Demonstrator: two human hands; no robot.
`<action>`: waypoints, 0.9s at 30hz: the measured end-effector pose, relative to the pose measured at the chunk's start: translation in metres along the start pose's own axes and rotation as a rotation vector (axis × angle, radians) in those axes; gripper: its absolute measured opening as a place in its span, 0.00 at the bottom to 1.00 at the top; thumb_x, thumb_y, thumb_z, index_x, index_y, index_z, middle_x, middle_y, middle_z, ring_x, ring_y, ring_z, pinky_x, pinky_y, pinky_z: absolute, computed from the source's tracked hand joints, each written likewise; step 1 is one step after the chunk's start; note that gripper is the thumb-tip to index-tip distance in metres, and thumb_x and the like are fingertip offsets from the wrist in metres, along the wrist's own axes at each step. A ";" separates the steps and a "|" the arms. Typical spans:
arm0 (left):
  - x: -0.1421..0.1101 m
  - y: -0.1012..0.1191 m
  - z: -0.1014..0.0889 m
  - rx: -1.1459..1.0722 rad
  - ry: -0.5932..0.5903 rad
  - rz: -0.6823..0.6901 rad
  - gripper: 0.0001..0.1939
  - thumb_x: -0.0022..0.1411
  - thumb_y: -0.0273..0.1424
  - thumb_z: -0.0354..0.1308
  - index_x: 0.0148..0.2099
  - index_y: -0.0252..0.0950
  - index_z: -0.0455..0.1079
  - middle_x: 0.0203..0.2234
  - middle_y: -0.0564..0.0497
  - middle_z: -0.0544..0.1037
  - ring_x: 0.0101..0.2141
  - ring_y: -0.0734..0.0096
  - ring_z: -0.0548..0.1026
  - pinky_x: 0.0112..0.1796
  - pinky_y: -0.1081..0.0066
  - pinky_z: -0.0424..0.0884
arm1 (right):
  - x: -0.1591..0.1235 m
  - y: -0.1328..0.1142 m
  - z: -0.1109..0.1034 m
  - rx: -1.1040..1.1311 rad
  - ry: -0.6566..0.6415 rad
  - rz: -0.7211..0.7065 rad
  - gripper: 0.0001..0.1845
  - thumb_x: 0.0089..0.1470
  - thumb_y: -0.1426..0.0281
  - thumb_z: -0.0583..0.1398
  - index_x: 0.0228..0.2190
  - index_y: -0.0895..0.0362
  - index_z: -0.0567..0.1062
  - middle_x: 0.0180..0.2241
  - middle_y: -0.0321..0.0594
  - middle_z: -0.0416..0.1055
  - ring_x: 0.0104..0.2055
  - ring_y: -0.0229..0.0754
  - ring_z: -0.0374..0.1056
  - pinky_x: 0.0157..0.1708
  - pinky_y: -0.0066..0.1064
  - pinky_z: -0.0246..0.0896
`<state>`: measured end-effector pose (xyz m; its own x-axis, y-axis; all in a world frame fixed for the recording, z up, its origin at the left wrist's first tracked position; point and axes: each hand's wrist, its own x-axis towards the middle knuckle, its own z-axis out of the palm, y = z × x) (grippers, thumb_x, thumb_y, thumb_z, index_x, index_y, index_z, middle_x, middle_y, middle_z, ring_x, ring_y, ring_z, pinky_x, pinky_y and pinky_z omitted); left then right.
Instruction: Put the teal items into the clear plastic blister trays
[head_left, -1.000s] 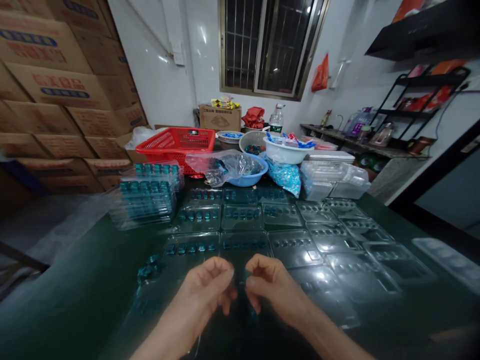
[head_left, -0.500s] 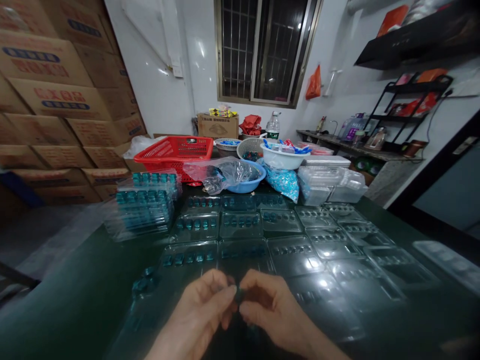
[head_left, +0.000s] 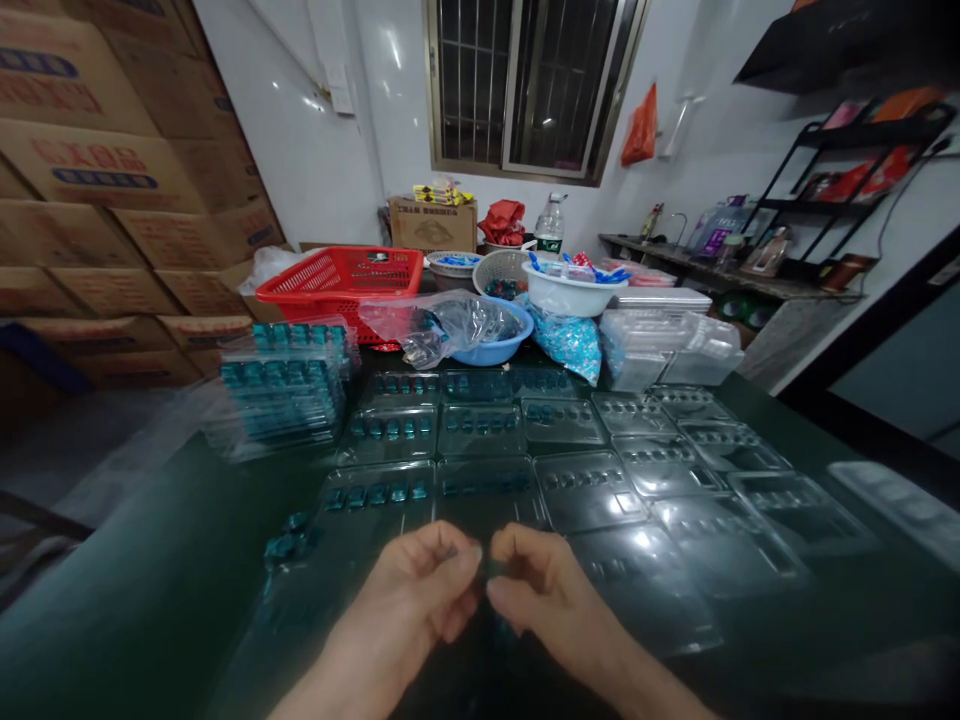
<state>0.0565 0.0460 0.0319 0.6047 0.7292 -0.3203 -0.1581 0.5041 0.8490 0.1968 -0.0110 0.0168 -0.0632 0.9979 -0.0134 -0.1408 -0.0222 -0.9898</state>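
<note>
My left hand (head_left: 420, 595) is closed, with thumb and forefinger pinched together over the dark green table (head_left: 172, 570). Facing it across a narrow gap, my right hand (head_left: 544, 590) has its thumb and forefinger curled toward each other. Anything in the fingers is too small, dark and blurred to name. Just beyond the hands lie clear plastic trays (head_left: 577, 488) in rows, each with a line of small moulded pockets. Teal pieces (head_left: 379, 492) fill the pockets of several trays on the left. A few loose teal pieces (head_left: 289, 540) sit left of my left hand.
Stacked filled trays (head_left: 281, 400) stand at the left. Behind the rows are a red basket (head_left: 337, 280), a blue basin (head_left: 491, 345), a white basin (head_left: 574, 293), a bag of blue bits (head_left: 566, 340) and stacked clear packaging (head_left: 660, 345). Cardboard boxes (head_left: 112, 170) line the left wall.
The hands have drawn slightly apart at the fingertips. The dark piece seen between them earlier is no longer distinct. The view has tilted down a little, and the trays have not moved.
</note>
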 end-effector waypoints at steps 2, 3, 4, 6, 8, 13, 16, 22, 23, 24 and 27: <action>-0.002 0.003 0.001 -0.034 0.016 -0.040 0.08 0.50 0.29 0.58 0.23 0.32 0.66 0.14 0.55 0.64 0.16 0.83 0.61 0.15 0.81 0.51 | 0.000 0.005 0.000 0.072 0.004 0.022 0.05 0.45 0.72 0.58 0.24 0.59 0.65 0.16 0.28 0.58 0.17 0.28 0.52 0.18 0.21 0.47; -0.004 0.004 0.002 -0.051 0.027 -0.058 0.07 0.49 0.29 0.58 0.23 0.32 0.66 0.14 0.55 0.64 0.16 0.83 0.62 0.15 0.81 0.51 | 0.001 0.007 0.000 0.118 0.002 0.033 0.04 0.45 0.72 0.58 0.24 0.59 0.65 0.15 0.28 0.58 0.16 0.28 0.52 0.17 0.21 0.46; -0.006 0.005 0.002 -0.068 0.038 -0.069 0.07 0.49 0.29 0.59 0.23 0.32 0.66 0.15 0.55 0.65 0.16 0.83 0.62 0.15 0.82 0.51 | 0.001 0.009 0.000 0.171 -0.007 0.044 0.04 0.44 0.73 0.58 0.24 0.59 0.65 0.14 0.27 0.58 0.15 0.27 0.51 0.16 0.21 0.45; -0.010 0.006 0.002 -0.100 0.048 -0.078 0.07 0.48 0.28 0.59 0.23 0.32 0.66 0.16 0.55 0.65 0.17 0.84 0.62 0.16 0.82 0.52 | 0.002 0.012 0.002 0.290 -0.035 0.054 0.04 0.44 0.75 0.58 0.23 0.59 0.65 0.12 0.27 0.57 0.14 0.27 0.50 0.15 0.21 0.45; -0.015 0.005 0.001 -0.133 0.052 -0.075 0.07 0.48 0.27 0.60 0.22 0.32 0.66 0.15 0.56 0.64 0.16 0.85 0.62 0.15 0.83 0.52 | 0.001 0.013 0.005 0.395 -0.064 0.068 0.03 0.43 0.75 0.57 0.23 0.59 0.65 0.11 0.26 0.56 0.13 0.27 0.49 0.14 0.21 0.45; -0.022 0.006 0.003 -0.162 -0.004 -0.080 0.08 0.50 0.28 0.57 0.23 0.33 0.63 0.13 0.57 0.62 0.15 0.85 0.60 0.14 0.84 0.51 | -0.002 0.007 0.011 0.529 -0.096 0.113 0.04 0.42 0.76 0.57 0.21 0.59 0.64 0.12 0.27 0.56 0.13 0.27 0.47 0.13 0.20 0.45; -0.023 0.010 0.008 -0.094 -0.049 -0.032 0.09 0.52 0.33 0.55 0.25 0.35 0.61 0.13 0.56 0.62 0.15 0.80 0.60 0.12 0.81 0.52 | -0.001 0.002 0.011 0.506 -0.086 0.111 0.03 0.44 0.75 0.56 0.22 0.59 0.65 0.13 0.28 0.57 0.13 0.27 0.48 0.12 0.20 0.45; -0.025 0.009 0.005 0.338 0.030 0.127 0.09 0.48 0.30 0.58 0.30 0.36 0.60 0.14 0.59 0.64 0.11 0.84 0.56 0.11 0.81 0.52 | -0.001 0.001 0.009 0.333 -0.093 0.079 0.03 0.45 0.74 0.58 0.24 0.60 0.66 0.12 0.28 0.60 0.13 0.27 0.52 0.14 0.19 0.46; -0.025 0.008 0.003 0.410 0.044 0.142 0.09 0.46 0.28 0.59 0.28 0.36 0.60 0.16 0.58 0.66 0.11 0.85 0.56 0.11 0.81 0.52 | -0.002 0.001 0.009 0.335 -0.108 0.100 0.03 0.45 0.74 0.58 0.24 0.60 0.66 0.12 0.28 0.60 0.13 0.27 0.52 0.14 0.20 0.46; -0.025 0.007 0.002 0.458 0.052 0.151 0.09 0.44 0.27 0.60 0.27 0.36 0.60 0.18 0.58 0.66 0.11 0.85 0.57 0.10 0.81 0.52 | -0.003 0.002 0.009 0.350 -0.129 0.122 0.03 0.45 0.74 0.58 0.24 0.60 0.66 0.12 0.28 0.60 0.13 0.27 0.52 0.14 0.20 0.47; -0.023 0.003 -0.003 0.479 -0.007 0.171 0.10 0.42 0.23 0.60 0.23 0.35 0.60 0.22 0.56 0.67 0.13 0.85 0.59 0.10 0.81 0.52 | -0.008 0.004 0.009 0.447 -0.172 0.159 0.03 0.43 0.76 0.57 0.22 0.60 0.65 0.11 0.28 0.59 0.12 0.28 0.52 0.13 0.21 0.46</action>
<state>0.0401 0.0324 0.0406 0.6068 0.7788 -0.1586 0.1192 0.1081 0.9870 0.1874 -0.0194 0.0147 -0.2746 0.9566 -0.0980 -0.5236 -0.2342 -0.8192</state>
